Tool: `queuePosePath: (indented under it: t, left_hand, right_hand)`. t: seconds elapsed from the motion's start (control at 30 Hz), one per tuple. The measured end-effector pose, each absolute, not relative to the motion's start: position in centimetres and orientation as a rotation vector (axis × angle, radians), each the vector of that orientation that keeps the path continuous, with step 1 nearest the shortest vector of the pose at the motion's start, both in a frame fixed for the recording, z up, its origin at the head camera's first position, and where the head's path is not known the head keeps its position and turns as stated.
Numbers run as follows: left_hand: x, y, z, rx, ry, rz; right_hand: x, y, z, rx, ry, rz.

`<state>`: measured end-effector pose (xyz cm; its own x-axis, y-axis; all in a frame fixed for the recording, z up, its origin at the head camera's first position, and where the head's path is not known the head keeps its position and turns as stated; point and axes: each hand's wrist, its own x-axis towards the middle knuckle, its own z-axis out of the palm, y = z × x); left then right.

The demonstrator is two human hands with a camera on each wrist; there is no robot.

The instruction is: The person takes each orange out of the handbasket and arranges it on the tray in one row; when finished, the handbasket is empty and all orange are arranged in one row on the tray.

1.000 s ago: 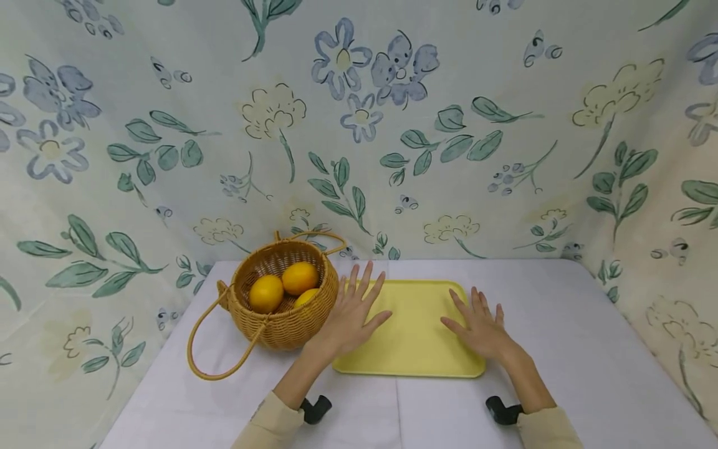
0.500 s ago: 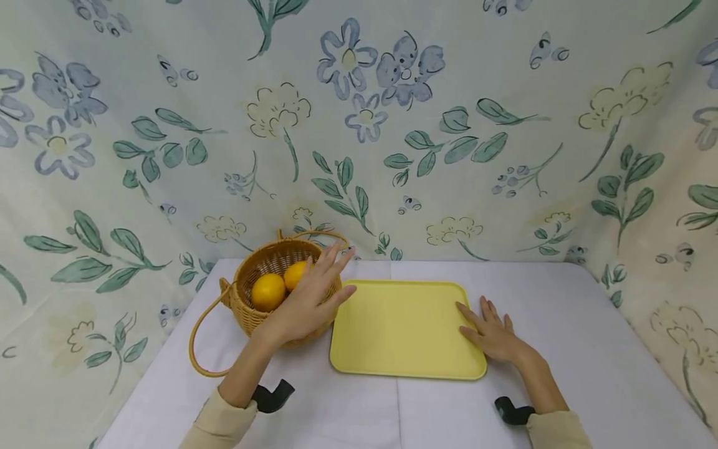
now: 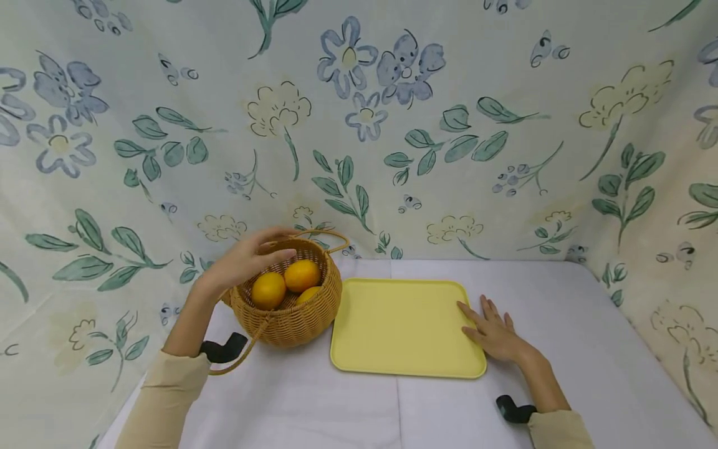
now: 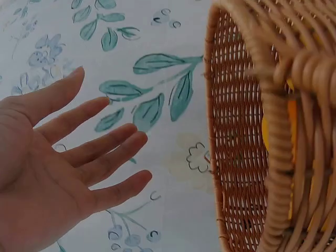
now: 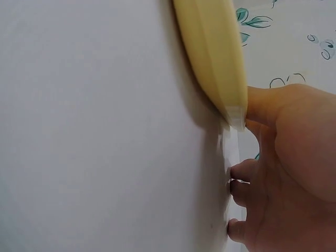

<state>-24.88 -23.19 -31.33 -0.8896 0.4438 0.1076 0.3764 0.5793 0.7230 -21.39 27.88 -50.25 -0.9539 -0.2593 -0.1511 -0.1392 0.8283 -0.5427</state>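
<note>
A round wicker basket (image 3: 291, 325) with two looped handles stands at the left of the table, several orange fruits (image 3: 268, 290) inside it. My left hand (image 3: 244, 257) reaches over the basket's far left rim, fingers extended and holding nothing; in the left wrist view the hand (image 4: 68, 163) is spread beside the basket's woven wall (image 4: 236, 131). A yellow rectangular tray (image 3: 401, 327) lies flat in the middle. At its right edge rests my right hand (image 3: 496, 333), thumb and index finger over the rim, the other fingertips on the cloth in the right wrist view.
A white cloth (image 3: 566, 337) covers the table. Floral fabric (image 3: 404, 125) hangs behind it and along both sides. Dark wrist mounts (image 3: 224, 349) sit at both sleeves. The basket's near handle loops out over the table's left front.
My left hand has moved left from above the tray, across the basket, to its far left rim. The right hand has shifted slightly right, to the tray's edge, and then stayed there.
</note>
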Motion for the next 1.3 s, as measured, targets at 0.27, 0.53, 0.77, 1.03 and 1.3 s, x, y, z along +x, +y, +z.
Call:
queuePosePath:
  t: [0.27,0.53,0.77,1.03,1.3]
  left_hand:
    - [-29.0,-25.5,-32.3,0.682,2.692,1.091]
    - [-32.0,-25.6,-33.5,0.569,2.559,0.992]
    - [-33.6,-25.5,-33.8,0.545,2.431,0.930]
    - [-34.9,-24.5,-34.3,0.533,2.372,0.812]
    - [-36.1,-23.9,-36.1,0.456,2.334,0.725]
  right_hand:
    - [-21.4,28.0,-50.4,-0.296,2.799,-0.794]
    - [-21.3,28.1,-50.7,-0.288,2.791,-0.807]
    - [-21.2,28.3,-50.8,-0.285,2.786,-0.821]
    - [-21.2,28.1,-50.5,-0.287,2.794,-0.828]
    - [-21.2,27.9,-50.6,-0.293,2.798,-0.854]
